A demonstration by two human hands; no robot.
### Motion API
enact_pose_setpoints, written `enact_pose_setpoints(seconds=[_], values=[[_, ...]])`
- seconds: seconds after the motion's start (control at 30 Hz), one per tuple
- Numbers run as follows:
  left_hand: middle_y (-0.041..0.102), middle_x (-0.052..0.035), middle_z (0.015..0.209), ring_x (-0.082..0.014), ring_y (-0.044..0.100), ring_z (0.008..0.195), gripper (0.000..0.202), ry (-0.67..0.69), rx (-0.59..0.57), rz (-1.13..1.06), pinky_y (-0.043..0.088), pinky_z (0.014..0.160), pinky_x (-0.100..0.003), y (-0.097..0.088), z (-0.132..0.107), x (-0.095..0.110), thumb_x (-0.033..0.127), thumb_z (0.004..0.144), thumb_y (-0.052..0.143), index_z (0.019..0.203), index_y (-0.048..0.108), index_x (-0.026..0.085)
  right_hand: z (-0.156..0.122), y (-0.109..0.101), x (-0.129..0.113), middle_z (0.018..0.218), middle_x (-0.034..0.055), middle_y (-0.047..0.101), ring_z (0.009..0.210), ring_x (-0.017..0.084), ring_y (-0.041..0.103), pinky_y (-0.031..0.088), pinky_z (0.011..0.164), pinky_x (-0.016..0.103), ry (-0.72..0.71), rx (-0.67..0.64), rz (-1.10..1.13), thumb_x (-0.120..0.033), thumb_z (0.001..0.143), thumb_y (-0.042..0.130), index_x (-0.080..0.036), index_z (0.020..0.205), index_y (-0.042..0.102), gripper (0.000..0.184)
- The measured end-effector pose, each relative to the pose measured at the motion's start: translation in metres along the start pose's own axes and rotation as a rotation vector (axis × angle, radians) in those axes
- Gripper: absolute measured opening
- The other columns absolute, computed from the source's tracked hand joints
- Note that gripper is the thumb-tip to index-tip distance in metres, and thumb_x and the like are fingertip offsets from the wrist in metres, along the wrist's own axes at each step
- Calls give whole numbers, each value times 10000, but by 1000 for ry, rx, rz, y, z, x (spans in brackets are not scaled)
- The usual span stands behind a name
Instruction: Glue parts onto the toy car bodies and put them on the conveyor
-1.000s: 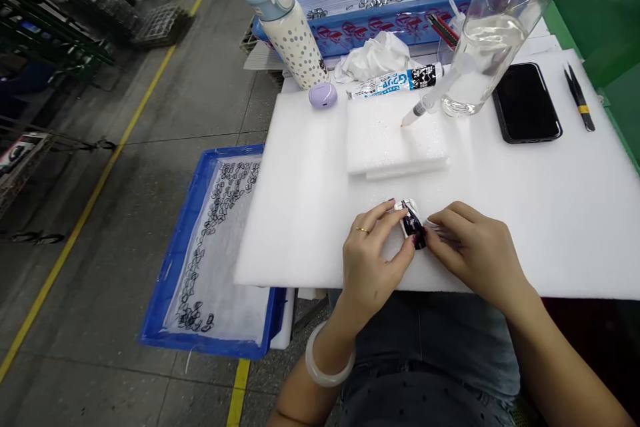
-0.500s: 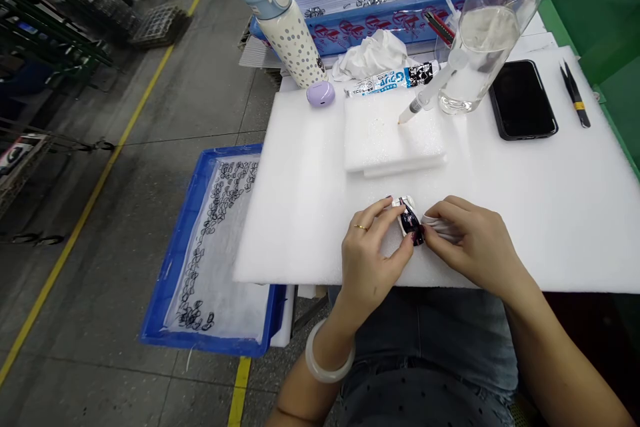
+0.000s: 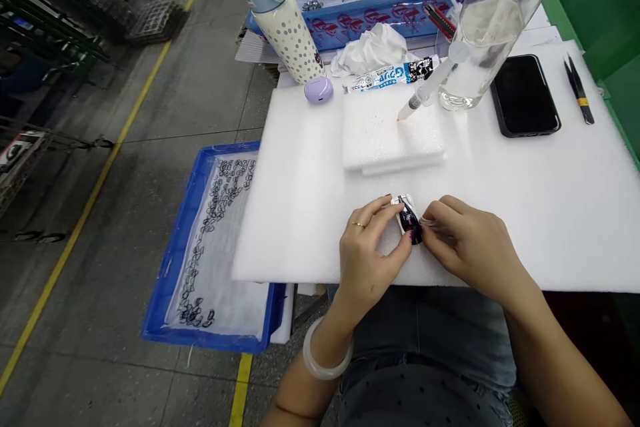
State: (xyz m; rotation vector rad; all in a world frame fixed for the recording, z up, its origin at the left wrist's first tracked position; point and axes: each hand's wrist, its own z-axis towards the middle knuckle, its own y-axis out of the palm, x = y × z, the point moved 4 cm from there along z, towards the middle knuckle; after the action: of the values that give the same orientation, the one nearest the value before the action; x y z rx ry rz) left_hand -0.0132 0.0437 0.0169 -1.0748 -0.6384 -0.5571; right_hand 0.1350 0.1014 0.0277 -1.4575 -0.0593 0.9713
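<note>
My left hand (image 3: 367, 257) pinches a small dark, glossy part (image 3: 409, 219) with a white end, just above the white foam sheet (image 3: 550, 213) near its front edge. My right hand (image 3: 467, 247) is closed on a small white wad (image 3: 429, 221) pressed against the part's right side. A ring is on my left hand and a pale bangle (image 3: 325, 360) on that wrist. A syringe (image 3: 425, 92) lies with its tip on a small foam block (image 3: 390, 140) farther back.
At the back stand a dotted drink bottle (image 3: 280, 10), a clear bottle of liquid (image 3: 487, 20), a glue tube (image 3: 390, 75), a crumpled cloth (image 3: 373, 50), a phone (image 3: 524, 95) and tweezers (image 3: 579, 88). A blue tray (image 3: 175, 260) of several small dark parts sits lower left.
Both hands stay on the small part with only slight finger shifts; the view has drifted a little.
</note>
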Motion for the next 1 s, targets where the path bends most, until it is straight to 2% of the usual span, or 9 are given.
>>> enact_pose_setpoints(seconds=[0.13,0.23,0.5,0.73,1.0], values=[[684,-96,1215,-233,635,1099,324,-1,-3,2,578,940,-431,0,0,-1,132,807,714,1128,690,172,-11,-1,0,794,14,637,629,112,603,392,491,226,-111,169,64,-180,905,588,-174,889,618,34],[683,-91,1216,-234,634,1106,327,-2,-5,0,578,942,-430,0,0,-1,144,809,719,1133,687,181,-18,-2,0,891,38,663,676,115,626,441,533,232,-188,231,11,-148,899,609,-173,972,650,88],[679,-78,1224,-248,630,1113,341,-23,-11,-7,590,908,-439,0,0,-1,152,815,707,1148,674,217,-19,-2,-3,935,56,675,697,131,641,481,561,252,-202,192,-85,-163,913,589,-184,972,676,107],[680,-70,1213,-249,627,1109,335,-43,-24,-14,599,871,-420,-1,2,-1,152,812,714,1136,669,228,-20,-2,0,923,38,674,681,118,635,491,560,249,-163,219,6,-145,887,617,-198,980,657,114],[674,-69,1201,-248,616,1127,351,-67,-38,-24,585,893,-416,1,3,-1,137,795,728,1130,670,222,-20,-2,1,913,37,677,691,124,649,495,542,235,-139,249,51,-141,882,626,-202,992,641,127]])
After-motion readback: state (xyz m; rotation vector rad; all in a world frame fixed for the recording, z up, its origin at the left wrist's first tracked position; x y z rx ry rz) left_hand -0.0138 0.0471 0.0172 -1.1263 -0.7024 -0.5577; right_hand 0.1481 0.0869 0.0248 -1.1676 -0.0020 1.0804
